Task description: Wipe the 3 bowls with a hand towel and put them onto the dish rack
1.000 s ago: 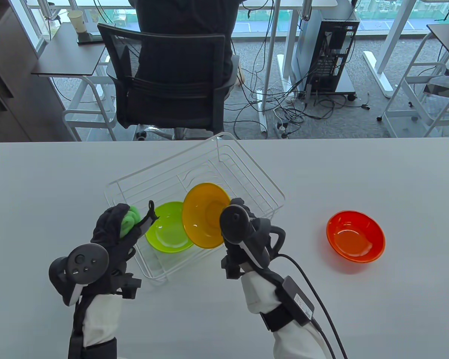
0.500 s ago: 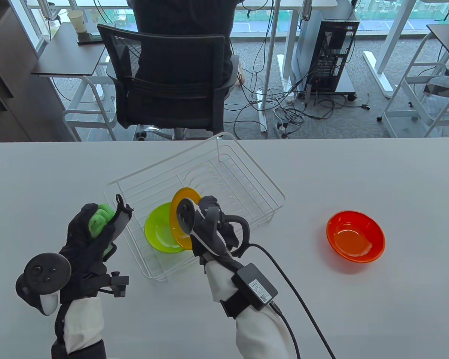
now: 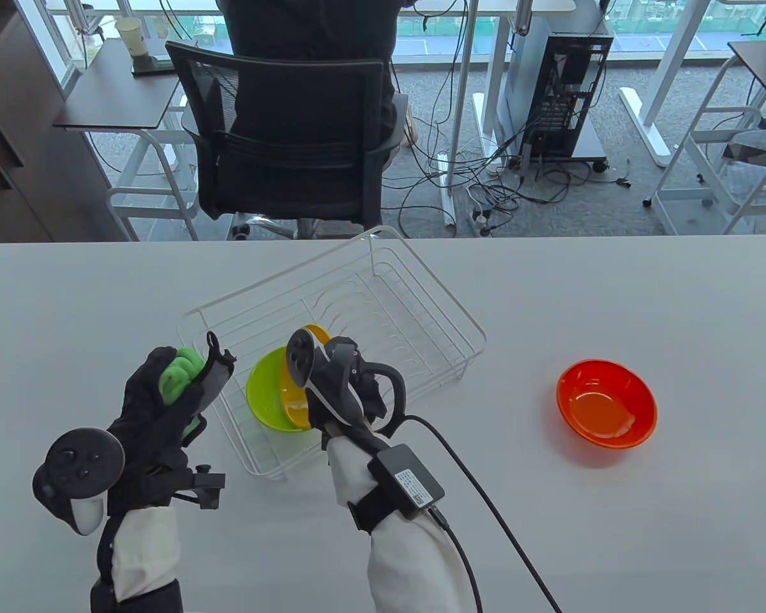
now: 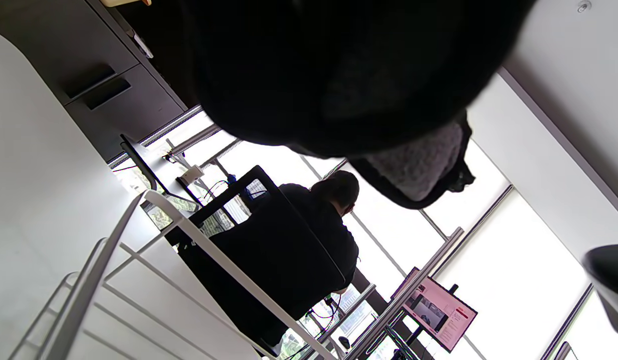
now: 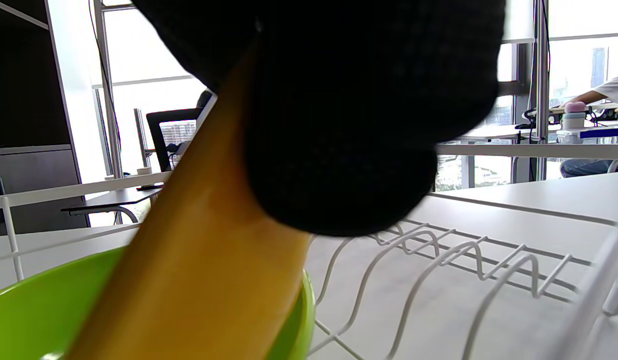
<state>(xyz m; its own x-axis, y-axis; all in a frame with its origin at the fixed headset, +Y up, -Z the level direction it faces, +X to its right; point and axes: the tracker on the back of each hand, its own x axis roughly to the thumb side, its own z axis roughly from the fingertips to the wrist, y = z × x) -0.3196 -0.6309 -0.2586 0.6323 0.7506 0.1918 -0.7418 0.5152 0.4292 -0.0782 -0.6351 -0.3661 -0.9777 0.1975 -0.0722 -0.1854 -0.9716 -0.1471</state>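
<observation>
Gripping the yellow bowl (image 3: 293, 399), right hand (image 3: 351, 389) overlaps green bowl (image 3: 265, 396).

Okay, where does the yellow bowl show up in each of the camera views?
Table view: yellow bowl at lower centre, tilted into the rack, partly behind the right hand.
Left wrist view: not in it.
Right wrist view: yellow bowl fills lower left, over the green bowl.
Shared landmark: the white wire rack.
</observation>
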